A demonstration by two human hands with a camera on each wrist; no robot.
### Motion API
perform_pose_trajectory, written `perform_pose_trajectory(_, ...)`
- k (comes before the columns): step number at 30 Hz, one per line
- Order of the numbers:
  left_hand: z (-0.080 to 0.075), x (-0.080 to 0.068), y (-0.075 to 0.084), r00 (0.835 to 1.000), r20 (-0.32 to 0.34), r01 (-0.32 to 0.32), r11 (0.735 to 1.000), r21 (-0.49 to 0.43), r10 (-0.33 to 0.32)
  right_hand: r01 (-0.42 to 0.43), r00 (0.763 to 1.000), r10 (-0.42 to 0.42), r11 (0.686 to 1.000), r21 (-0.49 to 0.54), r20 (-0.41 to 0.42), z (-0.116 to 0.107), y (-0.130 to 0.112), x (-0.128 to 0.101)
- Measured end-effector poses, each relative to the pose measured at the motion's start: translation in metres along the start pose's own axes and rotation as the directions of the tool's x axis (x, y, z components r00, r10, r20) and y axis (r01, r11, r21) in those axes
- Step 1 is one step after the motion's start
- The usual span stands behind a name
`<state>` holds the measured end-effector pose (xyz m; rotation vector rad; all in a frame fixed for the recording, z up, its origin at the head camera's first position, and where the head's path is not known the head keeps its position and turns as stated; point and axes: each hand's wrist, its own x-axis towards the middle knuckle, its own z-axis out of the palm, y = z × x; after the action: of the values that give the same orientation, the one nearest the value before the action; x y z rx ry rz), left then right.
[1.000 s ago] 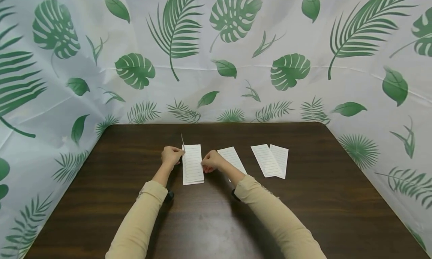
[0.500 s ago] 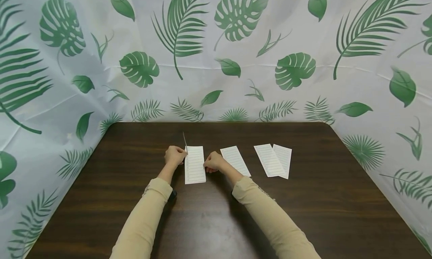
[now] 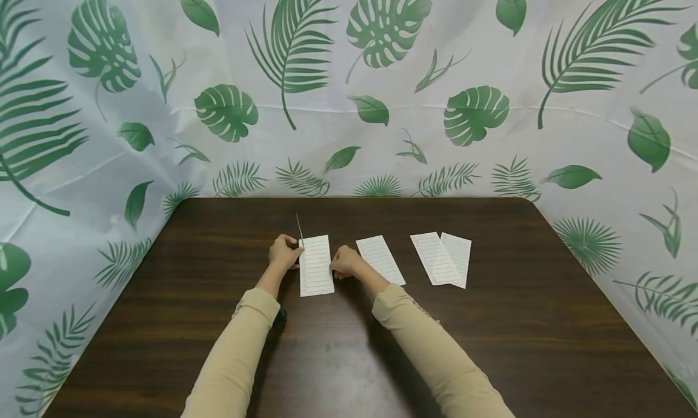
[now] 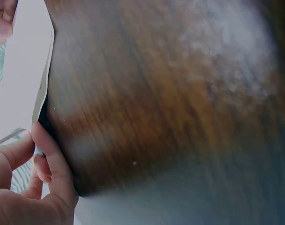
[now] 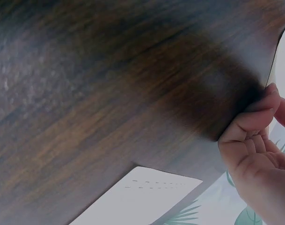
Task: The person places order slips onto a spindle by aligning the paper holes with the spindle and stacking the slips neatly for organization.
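A small stack of white lined paper slips [image 3: 316,266] lies between my two hands. At its left edge my left hand [image 3: 283,252] pinches the slips between thumb and fingers. A thin, pale, stick-like strip [image 3: 299,227] also rises from these fingertips toward the table's back. Across from it, my right hand [image 3: 345,260] pinches the right edge, its other fingers curled under. The left wrist view shows the slips' edges [image 4: 44,86] slightly bowed and separated near the left fingertips. Most of the lower slips are hidden under the top one.
Right of the hands lies a tilted lined slip [image 3: 380,259], partly behind the right forearm. Farther right, one slip [image 3: 433,257] overlaps another [image 3: 459,254]. All rest on a dark wooden table [image 3: 545,321], with a leaf-patterned sheet [image 3: 403,127] hanging behind.
The slips' lower edges, staggered a second ago, now lie nearly even. Both hands keep their pinch. The whole head view has shifted slightly.
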<state>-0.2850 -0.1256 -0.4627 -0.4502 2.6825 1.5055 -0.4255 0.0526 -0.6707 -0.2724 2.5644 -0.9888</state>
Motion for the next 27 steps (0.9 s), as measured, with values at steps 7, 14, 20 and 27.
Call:
perform_pose_trajectory(7, -0.004, 0.001, -0.002, 0.996, 0.086, 0.039, 0.998, -0.049, -0.035, -0.02, 1.0, 0.02, 0.999, 0.041, 0.011, 0.01, 0.021, 0.023)
perform_pose_trajectory(14, -0.004, 0.002, 0.0, 0.993, 0.089, 0.079, 0.995, -0.06, -0.074, 0.027, 1.0, -0.027, 0.997, 0.078, 0.007, -0.017, -0.025, -0.033)
perform_pose_trajectory(20, -0.005, 0.002, 0.001, 0.991, 0.089, 0.104, 0.992, -0.072, -0.097, 0.029, 1.0, -0.029, 0.997, 0.076, -0.013, -0.031, -0.056, -0.07)
perform_pose_trajectory(27, -0.003, 0.002, 0.0, 0.991, 0.081, 0.113, 0.989, -0.101, -0.105, 0.017, 0.998, -0.034, 0.951, 0.309, 0.049, -0.031, -0.039, -0.059)
